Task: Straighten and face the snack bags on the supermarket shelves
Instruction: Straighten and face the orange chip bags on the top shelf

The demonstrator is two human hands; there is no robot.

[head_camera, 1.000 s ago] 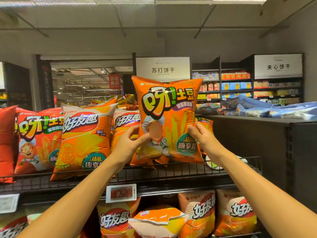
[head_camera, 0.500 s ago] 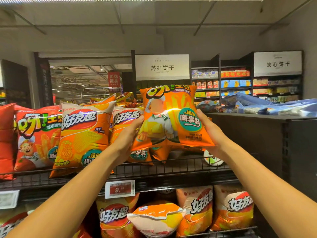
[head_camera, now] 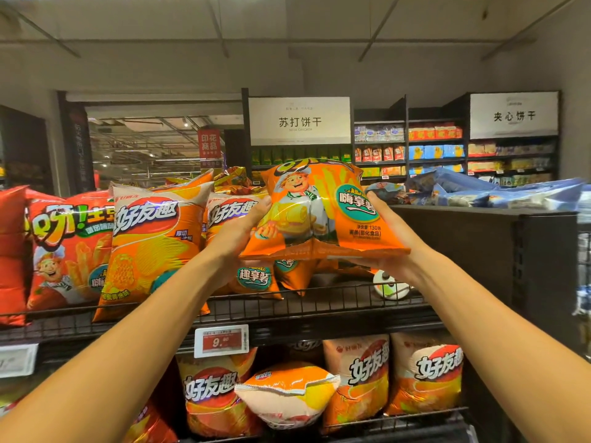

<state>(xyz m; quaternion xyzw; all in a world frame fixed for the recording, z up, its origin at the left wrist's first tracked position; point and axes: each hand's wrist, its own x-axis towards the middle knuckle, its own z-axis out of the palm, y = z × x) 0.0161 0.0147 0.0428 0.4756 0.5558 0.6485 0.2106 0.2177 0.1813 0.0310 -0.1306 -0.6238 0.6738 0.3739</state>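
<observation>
An orange snack bag [head_camera: 323,212] with a cartoon chef is held above the top wire shelf [head_camera: 319,302], tipped back so its top leans away from me. My left hand [head_camera: 236,231] grips its left edge, thumb on the front. My right hand [head_camera: 390,231] grips its right edge and supports it from beneath. Behind and under it lie more orange bags [head_camera: 256,276] on the shelf. To the left stand an orange-and-white crisp bag [head_camera: 150,244] and a red bag [head_camera: 67,251], both facing front.
A small round white and green object [head_camera: 388,284] lies on the shelf's right end. A price tag [head_camera: 221,341] hangs on the shelf rail. The lower shelf holds several crisp bags, one lying tipped [head_camera: 287,391]. A dark side panel [head_camera: 479,257] bounds the right, with blue bags [head_camera: 499,193] on top.
The held bag has gone from upright and facing me to tilted backward, its top leaning away. Both hands rose a little and shifted lower along the bag's sides.
</observation>
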